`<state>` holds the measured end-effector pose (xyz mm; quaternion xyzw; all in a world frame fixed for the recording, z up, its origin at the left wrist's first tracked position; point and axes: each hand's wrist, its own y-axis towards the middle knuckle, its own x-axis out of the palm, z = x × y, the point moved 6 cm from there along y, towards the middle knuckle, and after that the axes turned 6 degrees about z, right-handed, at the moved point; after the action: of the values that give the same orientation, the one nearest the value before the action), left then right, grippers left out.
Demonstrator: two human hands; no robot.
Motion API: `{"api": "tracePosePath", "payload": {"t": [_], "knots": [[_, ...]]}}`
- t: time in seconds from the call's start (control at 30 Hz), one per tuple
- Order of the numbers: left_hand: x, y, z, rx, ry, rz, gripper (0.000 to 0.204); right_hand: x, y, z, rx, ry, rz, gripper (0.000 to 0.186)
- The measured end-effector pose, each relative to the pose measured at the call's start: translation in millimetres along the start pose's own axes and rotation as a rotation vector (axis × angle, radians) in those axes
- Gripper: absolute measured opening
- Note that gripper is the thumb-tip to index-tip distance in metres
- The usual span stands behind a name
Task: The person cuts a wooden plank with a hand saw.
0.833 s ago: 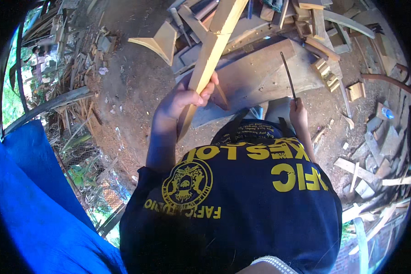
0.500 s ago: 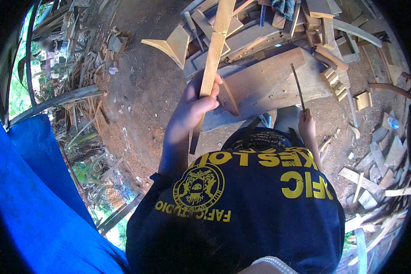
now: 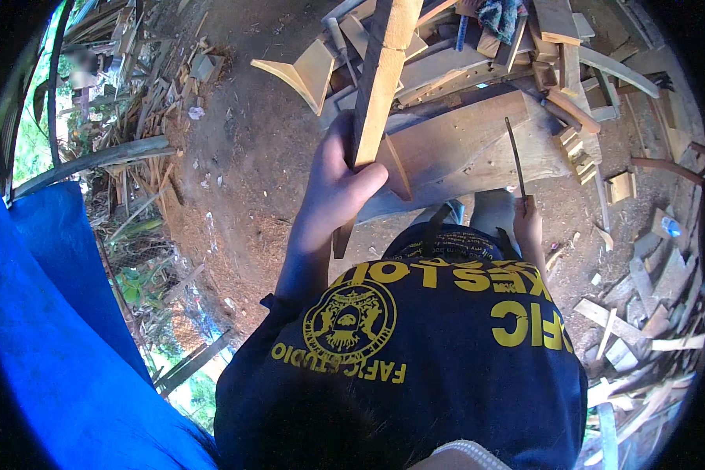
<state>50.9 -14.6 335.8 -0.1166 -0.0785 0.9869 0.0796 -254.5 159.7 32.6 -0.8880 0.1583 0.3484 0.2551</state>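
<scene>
My left hand (image 3: 341,176) is closed round a long, pale wooden strip (image 3: 378,98) with a notch or crack line across its upper part. The strip points up and away, and its dark lower end sticks out below my wrist. Lower right, my right hand (image 3: 528,223) grips the near end of a slim dark file-like tool (image 3: 514,153), whose exact kind I cannot make out. The tool stands apart from the strip, above a broad wooden board (image 3: 462,153). A thin curved wooden piece (image 3: 398,167) lies on that board beside my left hand.
Beyond the board are wooden offcuts, a hammer-like handle (image 3: 341,43), an angled wooden piece (image 3: 309,74) and a patterned cloth (image 3: 500,19). Scrap wood (image 3: 642,290) litters the right ground. A blue sheet (image 3: 55,313) hangs at left, near a curved beam (image 3: 94,164).
My left hand has rolled, turning the strip so a broader face shows and its lower end has shifted right. The fingertips are now hidden behind it. My right hand has dropped slightly with the tool.
</scene>
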Motion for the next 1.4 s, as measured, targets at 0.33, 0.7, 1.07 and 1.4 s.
{"api": "tracePosePath", "payload": {"t": [0.33,0.7,1.07,1.4], "knots": [[-0.9,-9.2,4.3,0.125,0.241,0.102,0.045,-15.8,-8.1,-27.5,-0.004,0.002,0.089,0.028],[3.3,-19.0,-2.2,0.315,0.788,0.258,0.057,-95.3,-43.8,-179.2,-0.485,0.377,0.324,0.02],[28.0,-33.5,-24.5,0.419,1.054,0.286,0.059,-96.9,-54.6,-243.6,-0.46,0.074,0.143,0.013],[30.8,-30.6,-45.4,0.335,0.88,0.293,0.054,-93.9,-58.0,-200.9,-0.327,0.024,0.092,0.016]]}}
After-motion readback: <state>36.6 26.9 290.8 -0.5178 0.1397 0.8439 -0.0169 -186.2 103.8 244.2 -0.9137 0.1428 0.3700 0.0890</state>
